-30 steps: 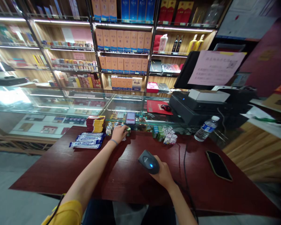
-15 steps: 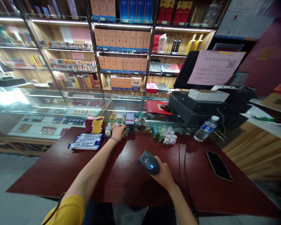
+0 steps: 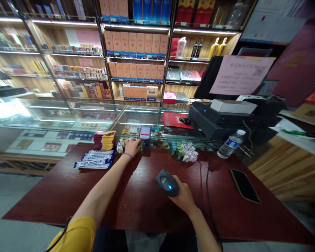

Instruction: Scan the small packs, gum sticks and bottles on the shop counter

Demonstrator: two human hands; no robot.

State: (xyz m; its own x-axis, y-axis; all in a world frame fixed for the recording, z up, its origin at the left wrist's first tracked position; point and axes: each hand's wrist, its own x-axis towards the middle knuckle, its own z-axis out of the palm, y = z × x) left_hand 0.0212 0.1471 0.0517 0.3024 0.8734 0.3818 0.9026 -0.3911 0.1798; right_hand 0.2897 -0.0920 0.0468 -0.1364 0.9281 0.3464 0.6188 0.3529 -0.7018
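My right hand is wrapped round a dark barcode scanner with a lit blue light, held over the front middle of the dark red table. At the table's back edge my left hand reaches over a group of small bottles; its fingers curl down among them, and what they grip, if anything, is hidden. Just behind that hand a phone with a lit screen leans at the glass counter. A second group of small bottles stands to the right.
Blue-and-white packets and a stack of red and yellow packs lie at the left. A water bottle and a dark phone are at the right. A cable crosses the table. Beyond is a glass counter.
The view has shifted very slightly. Both hands stay in nearly the same places, the right one still round the barcode scanner.
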